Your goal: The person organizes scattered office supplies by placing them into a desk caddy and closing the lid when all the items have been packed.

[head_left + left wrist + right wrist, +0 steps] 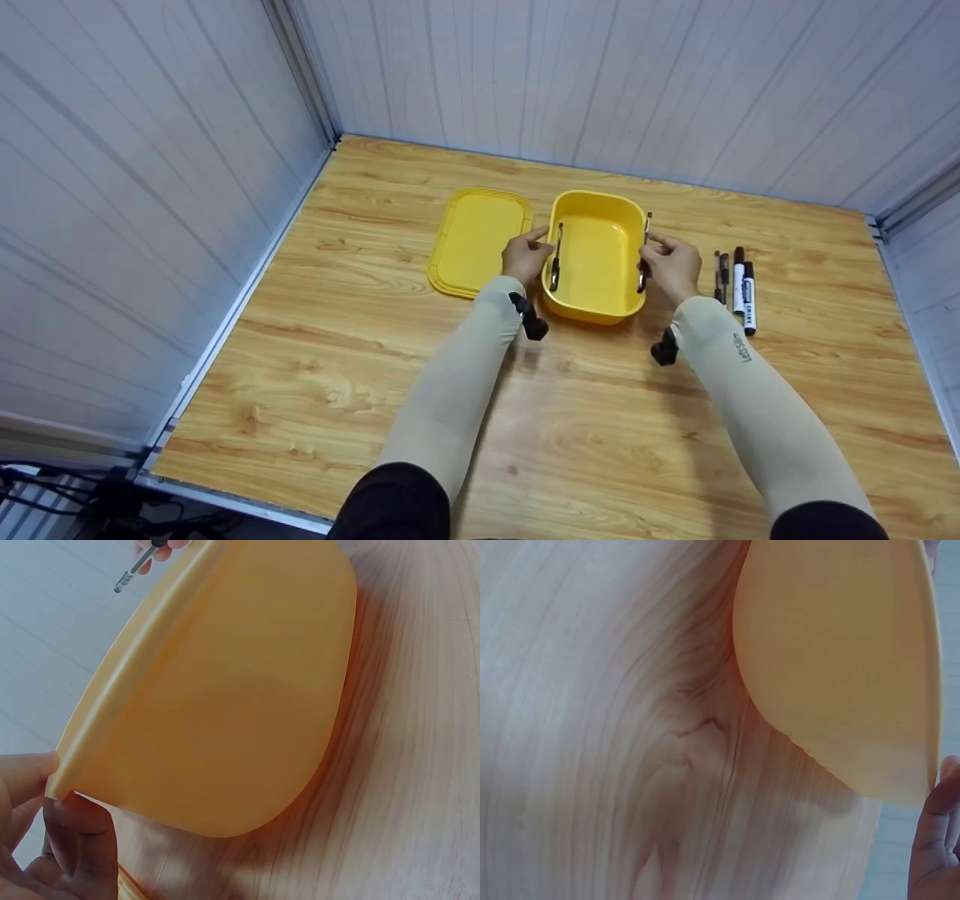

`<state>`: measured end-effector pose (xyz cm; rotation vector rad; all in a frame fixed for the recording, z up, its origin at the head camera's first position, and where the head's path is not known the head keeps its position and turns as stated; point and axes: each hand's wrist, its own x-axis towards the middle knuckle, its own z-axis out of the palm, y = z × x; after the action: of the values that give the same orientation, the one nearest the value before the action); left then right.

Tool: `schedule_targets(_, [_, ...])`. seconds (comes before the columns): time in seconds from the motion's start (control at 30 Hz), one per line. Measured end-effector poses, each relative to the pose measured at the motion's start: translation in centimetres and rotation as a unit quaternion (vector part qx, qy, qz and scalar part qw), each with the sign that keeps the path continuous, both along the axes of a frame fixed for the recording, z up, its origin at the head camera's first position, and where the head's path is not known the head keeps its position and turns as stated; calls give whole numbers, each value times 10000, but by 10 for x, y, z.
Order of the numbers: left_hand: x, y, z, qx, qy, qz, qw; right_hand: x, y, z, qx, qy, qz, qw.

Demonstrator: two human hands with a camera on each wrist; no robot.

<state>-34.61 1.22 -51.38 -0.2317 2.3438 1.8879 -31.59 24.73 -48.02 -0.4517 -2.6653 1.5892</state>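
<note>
A yellow plastic box, without its lid, stands upright on the wooden table. My left hand pinches its left rim, thumb above and curled fingers below, as the left wrist view shows. A dark-ended pen leans along the box's inner left wall, close to that thumb. On the opposite side, my right hand holds another pen lengthwise along the right rim. The pen's clear tip pokes out past the fingers in the left wrist view. In the right wrist view, fingers sit right at the box's rim.
The yellow lid lies flat left of the box. Right of my right hand are two markers and a couple of slim pens. White panel walls border the table at the back and sides.
</note>
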Motion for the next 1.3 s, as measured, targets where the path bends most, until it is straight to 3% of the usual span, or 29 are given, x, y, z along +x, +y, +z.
schedule_targets(0.37, [0,0,1,142,-44,31,9999,-5,-13,0,-92,90,-21,9999])
schedule_targets(0.83, [-1,0,-1,47,66,-12,10000,-11,-32,-9,-609,235,-8,9979])
schedule_targets(1.0, [-2,1,-2,123,-45,35,9999,-14,-37,-11,-537,237,-26,9983])
schedule_targets(1.3, [-3,1,-4,58,-11,-46,10000,-18,-43,-13,52,425,129,9990])
